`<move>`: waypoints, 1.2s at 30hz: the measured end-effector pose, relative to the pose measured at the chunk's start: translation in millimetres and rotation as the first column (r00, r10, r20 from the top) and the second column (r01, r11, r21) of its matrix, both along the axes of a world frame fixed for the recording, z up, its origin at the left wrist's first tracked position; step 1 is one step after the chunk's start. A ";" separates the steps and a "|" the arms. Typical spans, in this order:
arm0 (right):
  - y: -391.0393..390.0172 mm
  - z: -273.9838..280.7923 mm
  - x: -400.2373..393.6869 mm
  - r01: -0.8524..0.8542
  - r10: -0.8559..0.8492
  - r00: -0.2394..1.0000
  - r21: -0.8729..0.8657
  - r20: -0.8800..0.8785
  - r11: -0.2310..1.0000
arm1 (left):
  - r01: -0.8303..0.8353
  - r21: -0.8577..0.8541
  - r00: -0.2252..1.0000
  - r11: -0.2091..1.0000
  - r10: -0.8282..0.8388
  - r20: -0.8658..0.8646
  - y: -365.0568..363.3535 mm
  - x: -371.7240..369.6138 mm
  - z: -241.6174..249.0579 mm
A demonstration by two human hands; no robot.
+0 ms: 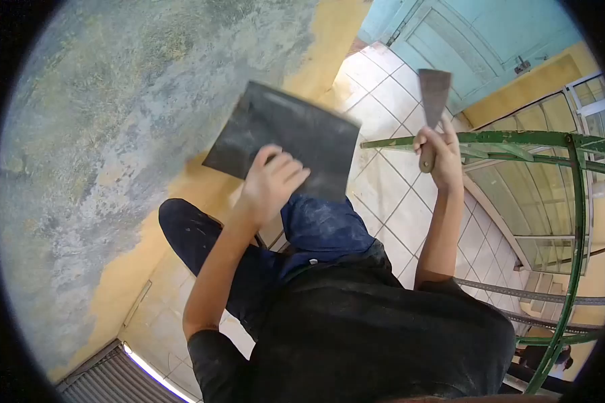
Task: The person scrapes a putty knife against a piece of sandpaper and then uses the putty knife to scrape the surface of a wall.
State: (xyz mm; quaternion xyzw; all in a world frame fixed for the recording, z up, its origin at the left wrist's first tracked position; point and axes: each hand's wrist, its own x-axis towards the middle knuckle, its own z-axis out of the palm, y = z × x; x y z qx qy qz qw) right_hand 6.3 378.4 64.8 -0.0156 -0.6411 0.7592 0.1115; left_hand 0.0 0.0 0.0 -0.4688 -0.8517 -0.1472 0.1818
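My left hand is at the lower edge of a flat black rectangular sheet, fingers curled over its upper face and the thumb hard to see. The sheet is slightly blurred and dusty, above my knees; its exact material cannot be made out. My right hand is raised to the right, closed around the handle of a putty knife. Its wide, dull metal blade points up, and the brown handle end with a hole shows below the fingers. The two hands are apart.
A wall with patchy grey-blue and yellow paint runs along my left. Green metal scaffolding stands close on the right. Beyond are a white tiled floor, a light blue door and a glass-paned frame. Another person is at lower right.
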 end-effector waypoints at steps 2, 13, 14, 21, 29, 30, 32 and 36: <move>-27.9 2.1 9.6 -0.089 0.036 0.985 0.320 0.166 0.943 | 0.013 0.090 0.999 0.996 -0.009 -0.052 -10.4 19.3 -20.8; -120.7 -27.7 18.9 -0.283 0.228 0.943 0.944 0.242 0.169 | -0.392 0.201 0.918 0.897 0.397 0.021 -6.2 51.1 -10.1; -122.4 -28.0 18.0 -0.296 0.222 0.940 0.942 0.258 0.156 | -0.590 0.303 0.807 0.748 0.549 0.216 -8.5 59.4 -12.0; -131.9 -24.7 17.8 -0.270 0.337 0.918 0.953 0.211 0.139 | -0.860 0.389 0.422 -0.331 -0.031 0.906 -1.0 90.3 -25.7; -134.8 -20.1 9.0 -0.323 0.504 0.835 0.939 0.223 0.119 | -0.938 0.338 0.328 -0.078 -0.520 0.789 24.6 47.2 -32.8; -136.4 -19.5 10.6 -0.329 0.497 0.832 0.941 0.247 0.082 | -0.956 0.288 0.278 -0.061 -0.510 0.814 24.2 41.8 -24.9; -138.0 -17.6 14.4 -0.336 0.490 0.828 0.941 0.272 0.046 | -0.971 0.236 0.226 -0.044 -0.499 0.837 25.8 36.5 -23.6; -135.7 -20.4 20.0 -0.335 0.498 0.809 0.941 0.312 -0.045 | -0.971 0.227 0.238 -0.072 -0.361 0.902 32.6 31.5 -46.1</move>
